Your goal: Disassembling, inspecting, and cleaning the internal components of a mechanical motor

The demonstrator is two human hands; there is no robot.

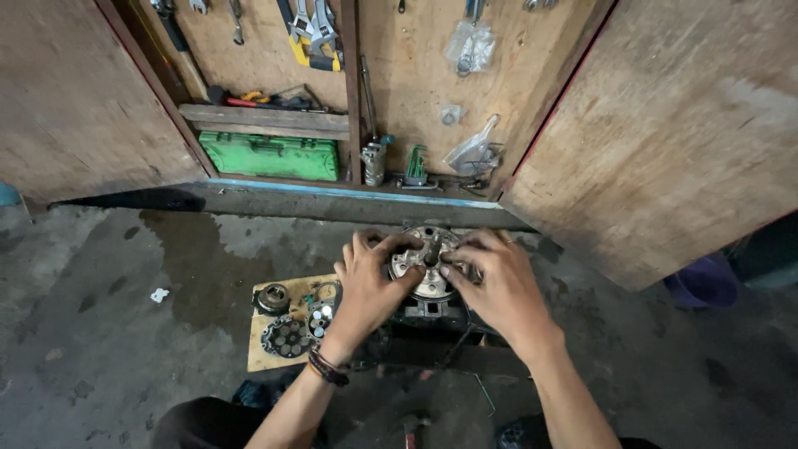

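Observation:
A round grey metal hub with a central shaft sits on a dark block on the concrete floor in the head view. My left hand grips its left rim, fingers curled over the top. Over on the other side, my right hand holds the right rim, thumb near the shaft. A dark bracelet is on my left wrist. Just left of my hands lies a wooden board carrying a round roller plate, a small round part and a ring-shaped part.
An open wooden tool cabinet stands ahead, doors swung wide. Inside are a green case, hanging wrenches, hex keys and plastic bags. A wet patch darkens the floor. My knees are at the bottom edge.

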